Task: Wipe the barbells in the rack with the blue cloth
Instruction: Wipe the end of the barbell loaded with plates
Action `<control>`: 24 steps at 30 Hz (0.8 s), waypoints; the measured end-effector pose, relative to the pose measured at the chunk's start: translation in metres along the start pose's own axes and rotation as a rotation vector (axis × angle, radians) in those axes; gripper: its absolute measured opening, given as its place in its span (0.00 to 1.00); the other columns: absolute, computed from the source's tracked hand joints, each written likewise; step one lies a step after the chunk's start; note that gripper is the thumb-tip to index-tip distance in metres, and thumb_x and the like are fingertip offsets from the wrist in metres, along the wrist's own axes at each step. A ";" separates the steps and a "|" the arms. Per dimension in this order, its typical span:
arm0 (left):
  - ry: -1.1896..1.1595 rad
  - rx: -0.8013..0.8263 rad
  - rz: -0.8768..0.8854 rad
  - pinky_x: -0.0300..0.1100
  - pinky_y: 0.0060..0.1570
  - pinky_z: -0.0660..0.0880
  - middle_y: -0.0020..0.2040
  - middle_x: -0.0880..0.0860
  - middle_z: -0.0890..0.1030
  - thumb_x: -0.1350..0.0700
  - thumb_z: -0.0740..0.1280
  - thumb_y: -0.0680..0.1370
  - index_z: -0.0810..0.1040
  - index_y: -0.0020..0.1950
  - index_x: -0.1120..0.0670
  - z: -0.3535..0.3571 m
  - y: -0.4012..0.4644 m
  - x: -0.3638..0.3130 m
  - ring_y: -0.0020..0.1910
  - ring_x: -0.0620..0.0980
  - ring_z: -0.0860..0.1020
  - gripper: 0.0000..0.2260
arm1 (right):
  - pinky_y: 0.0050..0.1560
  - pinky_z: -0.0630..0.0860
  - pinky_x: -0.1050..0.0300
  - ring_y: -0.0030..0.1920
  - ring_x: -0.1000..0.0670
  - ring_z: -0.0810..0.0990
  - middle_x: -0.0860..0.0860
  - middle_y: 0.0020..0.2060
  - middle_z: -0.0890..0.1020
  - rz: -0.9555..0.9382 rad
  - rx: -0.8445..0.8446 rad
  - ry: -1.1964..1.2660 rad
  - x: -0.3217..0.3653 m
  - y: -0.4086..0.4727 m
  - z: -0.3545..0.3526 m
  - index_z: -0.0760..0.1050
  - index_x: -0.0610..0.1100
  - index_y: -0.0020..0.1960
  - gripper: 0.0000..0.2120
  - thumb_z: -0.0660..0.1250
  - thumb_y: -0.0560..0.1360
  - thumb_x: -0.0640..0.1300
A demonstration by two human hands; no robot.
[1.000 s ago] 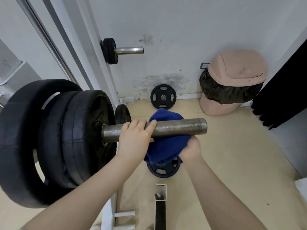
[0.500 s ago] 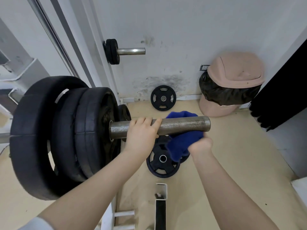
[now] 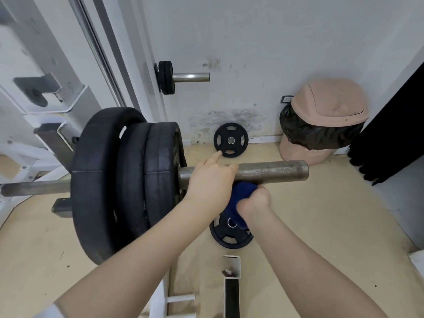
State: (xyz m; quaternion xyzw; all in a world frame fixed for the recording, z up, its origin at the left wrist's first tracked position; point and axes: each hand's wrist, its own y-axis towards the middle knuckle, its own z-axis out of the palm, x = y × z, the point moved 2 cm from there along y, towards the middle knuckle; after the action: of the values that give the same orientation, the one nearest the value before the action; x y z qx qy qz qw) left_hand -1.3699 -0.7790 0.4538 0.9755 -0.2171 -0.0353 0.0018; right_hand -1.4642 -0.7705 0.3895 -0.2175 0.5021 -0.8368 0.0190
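A steel barbell (image 3: 273, 171) runs across the middle of the view, its bare sleeve end pointing right. Three black plates (image 3: 128, 177) sit on it at the left. My left hand (image 3: 210, 180) lies over the sleeve just right of the plates, index finger raised and the other fingers draped over the bar. My right hand (image 3: 253, 200) grips the bunched blue cloth (image 3: 238, 200) just below the sleeve, against its underside. Most of the cloth is hidden behind my hands.
A second short bar with small plates (image 3: 181, 77) sticks out of the white rack upright (image 3: 128, 65). Loose black plates lie on the floor by the wall (image 3: 231, 140) and under my hands (image 3: 230, 235). A tan bin (image 3: 325, 125) stands at the right. White frame tubes (image 3: 231, 288) lie near me.
The cloth came off the top of the sleeve and now sits bunched under it in my right hand. My left index finger lifted. The view shifted, showing more of the bar's left side.
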 end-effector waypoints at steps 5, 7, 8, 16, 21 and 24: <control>-0.137 -0.130 0.094 0.51 0.55 0.75 0.67 0.54 0.73 0.56 0.58 0.79 0.75 0.62 0.49 -0.051 -0.035 0.044 0.66 0.53 0.72 0.13 | 0.67 0.63 0.49 0.57 0.38 0.73 0.39 0.50 0.77 0.125 0.227 0.217 -0.069 -0.045 0.025 0.72 0.39 0.47 0.16 0.50 0.82 0.47; -0.097 -0.228 0.124 0.51 0.52 0.77 0.56 0.59 0.81 0.58 0.61 0.76 0.80 0.56 0.52 -0.069 -0.041 0.049 0.57 0.58 0.78 0.12 | 0.66 0.64 0.51 0.51 0.39 0.74 0.38 0.48 0.77 0.120 0.252 0.169 -0.069 -0.043 0.021 0.74 0.39 0.49 0.15 0.49 0.81 0.42; -0.053 -0.281 0.105 0.50 0.49 0.76 0.48 0.59 0.83 0.58 0.62 0.72 0.82 0.51 0.54 -0.075 -0.043 0.052 0.51 0.59 0.80 0.11 | 0.66 0.65 0.51 0.47 0.40 0.75 0.39 0.46 0.77 0.102 0.241 0.144 -0.063 -0.039 0.017 0.73 0.38 0.48 0.12 0.51 0.78 0.39; 0.097 -0.263 -0.008 0.55 0.72 0.55 0.69 0.60 0.71 0.49 0.67 0.74 0.70 0.68 0.58 -0.084 -0.075 0.098 0.71 0.60 0.65 0.25 | 0.54 0.73 0.52 0.47 0.44 0.77 0.45 0.45 0.75 -0.021 0.199 -0.029 -0.076 -0.030 0.019 0.68 0.41 0.44 0.09 0.56 0.68 0.30; 0.164 -0.083 0.077 0.47 0.74 0.41 0.77 0.55 0.54 0.37 0.58 0.75 0.51 0.75 0.55 -0.079 -0.078 0.111 0.76 0.52 0.54 0.37 | 0.69 0.65 0.45 0.63 0.40 0.73 0.37 0.57 0.77 0.000 0.325 -0.414 -0.087 -0.047 0.032 0.73 0.33 0.54 0.12 0.54 0.75 0.29; 0.233 -0.027 0.141 0.48 0.74 0.41 0.77 0.58 0.49 0.33 0.63 0.70 0.45 0.76 0.56 -0.078 -0.080 0.113 0.76 0.54 0.51 0.46 | 0.59 0.73 0.46 0.56 0.42 0.78 0.39 0.57 0.79 -0.010 0.334 -0.493 -0.071 -0.056 0.019 0.71 0.37 0.63 0.16 0.58 0.76 0.32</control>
State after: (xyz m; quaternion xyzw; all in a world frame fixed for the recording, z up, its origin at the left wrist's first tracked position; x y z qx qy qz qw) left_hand -1.2286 -0.7553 0.5224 0.9552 -0.2830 0.0755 0.0425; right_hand -1.3827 -0.7407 0.4200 -0.4105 0.3367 -0.8299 0.1715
